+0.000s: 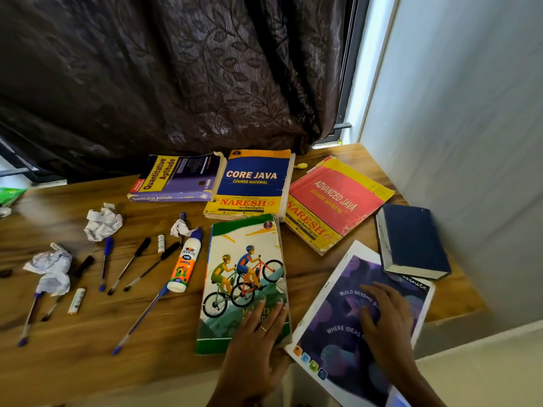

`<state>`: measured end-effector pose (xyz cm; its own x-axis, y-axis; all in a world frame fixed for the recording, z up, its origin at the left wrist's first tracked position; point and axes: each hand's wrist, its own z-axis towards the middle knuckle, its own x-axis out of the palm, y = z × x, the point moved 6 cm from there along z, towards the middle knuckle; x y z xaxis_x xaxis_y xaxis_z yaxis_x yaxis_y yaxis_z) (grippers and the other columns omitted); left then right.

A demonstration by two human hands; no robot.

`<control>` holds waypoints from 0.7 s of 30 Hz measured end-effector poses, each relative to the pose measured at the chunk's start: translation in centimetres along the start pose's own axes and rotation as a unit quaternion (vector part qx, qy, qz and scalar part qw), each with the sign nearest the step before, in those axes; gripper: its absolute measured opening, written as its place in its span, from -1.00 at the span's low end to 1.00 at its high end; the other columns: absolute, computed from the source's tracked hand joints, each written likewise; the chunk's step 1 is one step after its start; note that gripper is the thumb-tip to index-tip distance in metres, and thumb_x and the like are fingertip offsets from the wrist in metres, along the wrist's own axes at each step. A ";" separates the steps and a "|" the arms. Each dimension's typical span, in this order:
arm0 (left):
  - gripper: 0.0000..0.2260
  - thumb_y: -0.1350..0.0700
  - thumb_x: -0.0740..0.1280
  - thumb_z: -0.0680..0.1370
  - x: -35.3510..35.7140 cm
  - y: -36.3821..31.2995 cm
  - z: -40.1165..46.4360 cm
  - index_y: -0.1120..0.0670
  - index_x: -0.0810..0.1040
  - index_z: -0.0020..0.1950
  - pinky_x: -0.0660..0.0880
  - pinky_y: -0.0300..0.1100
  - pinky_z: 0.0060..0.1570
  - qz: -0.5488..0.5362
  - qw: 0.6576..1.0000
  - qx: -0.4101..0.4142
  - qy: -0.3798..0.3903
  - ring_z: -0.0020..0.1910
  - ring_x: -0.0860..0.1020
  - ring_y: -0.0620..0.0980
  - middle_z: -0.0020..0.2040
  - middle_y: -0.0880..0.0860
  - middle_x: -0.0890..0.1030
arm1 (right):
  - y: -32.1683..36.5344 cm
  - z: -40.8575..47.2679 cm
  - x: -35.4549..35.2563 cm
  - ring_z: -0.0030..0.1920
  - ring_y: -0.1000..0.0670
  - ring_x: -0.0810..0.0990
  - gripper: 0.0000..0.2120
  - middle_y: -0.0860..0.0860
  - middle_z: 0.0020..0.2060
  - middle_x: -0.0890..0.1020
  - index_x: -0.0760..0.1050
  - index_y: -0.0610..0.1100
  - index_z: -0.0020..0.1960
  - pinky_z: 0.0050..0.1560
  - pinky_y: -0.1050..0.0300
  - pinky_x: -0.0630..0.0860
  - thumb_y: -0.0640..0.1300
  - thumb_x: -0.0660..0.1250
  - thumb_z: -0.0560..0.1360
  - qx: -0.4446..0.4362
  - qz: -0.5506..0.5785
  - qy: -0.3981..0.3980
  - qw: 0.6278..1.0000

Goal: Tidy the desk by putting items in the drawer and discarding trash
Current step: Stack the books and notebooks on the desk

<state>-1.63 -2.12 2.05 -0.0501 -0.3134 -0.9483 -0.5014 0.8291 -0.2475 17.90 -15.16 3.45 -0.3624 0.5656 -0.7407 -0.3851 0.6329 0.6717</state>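
Note:
My left hand (258, 342) lies flat with straight fingers on the lower part of a cyclist-cover book (244, 265). My right hand (385, 321) presses flat on a purple notebook (338, 324) that overhangs the desk's front edge. Several pens (129, 265) lie on the wooden desk (88, 348) at left, with a Fevicol glue bottle (186, 262), two small batteries (77, 301) and crumpled paper balls (102, 221), (51, 268), (180, 227).
Books lie along the back: Quantitative Aptitude (176, 179), Core Java (252, 183), Advanced Java (335, 201), and a thick dark blue book (411, 239) at the right. A dark curtain (176, 83) hangs behind. A white wall (470, 142) bounds the right side.

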 end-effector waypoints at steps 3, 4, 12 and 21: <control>-0.25 -0.15 0.19 0.52 -0.2 -1.7 0.9 -0.17 -0.34 0.45 -0.19 -0.08 0.49 -0.028 0.999 0.018 0.001 0.44 -0.36 -0.10 0.45 -0.25 -0.31 | 2.4 1.2 0.3 0.30 -0.13 0.37 -0.72 -0.10 0.25 0.48 0.49 -0.12 0.18 0.29 -0.10 0.25 -0.25 0.33 0.48 -0.036 0.030 0.019 0.999; -0.22 -0.15 0.22 0.49 0.1 -2.0 1.1 -0.14 -0.31 0.46 -0.15 -0.07 0.49 -0.007 0.999 0.034 0.004 0.45 -0.33 -0.08 0.46 -0.22 -0.30 | 3.2 1.7 0.4 0.30 -0.12 0.38 -0.74 -0.09 0.24 0.48 0.48 -0.11 0.18 0.29 -0.09 0.28 -0.25 0.31 0.49 -0.050 0.044 0.026 0.997; -0.21 0.00 0.26 0.54 0.4 -1.3 1.9 -0.04 -0.30 0.49 -0.29 -0.23 0.39 -0.091 0.994 0.054 0.042 0.40 -0.35 -0.17 0.44 -0.23 -0.27 | 10.3 9.8 3.7 0.28 -0.12 0.37 -0.62 -0.12 0.26 0.45 0.39 -0.17 0.30 0.26 -0.07 0.37 -0.09 0.27 0.52 -0.181 -0.089 0.066 0.977; -0.26 -0.46 -0.31 0.40 -2.2 5.2 6.0 -0.16 -0.17 0.52 -0.27 -0.19 0.47 -0.124 0.989 0.013 -0.083 0.50 -0.28 -0.22 0.52 -0.24 -0.20 | 11.0 15.1 10.7 0.40 -0.29 0.22 -0.40 -0.25 0.42 0.23 0.11 -0.19 0.45 0.37 -0.15 0.28 0.14 0.11 0.56 -0.193 -0.362 0.108 0.906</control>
<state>1.06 5.63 1.69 0.2154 -0.4301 -0.8767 -0.4578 0.7486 -0.4797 22.59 5.82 2.72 -0.0380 -0.0662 -0.9971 -0.8415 0.5402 -0.0038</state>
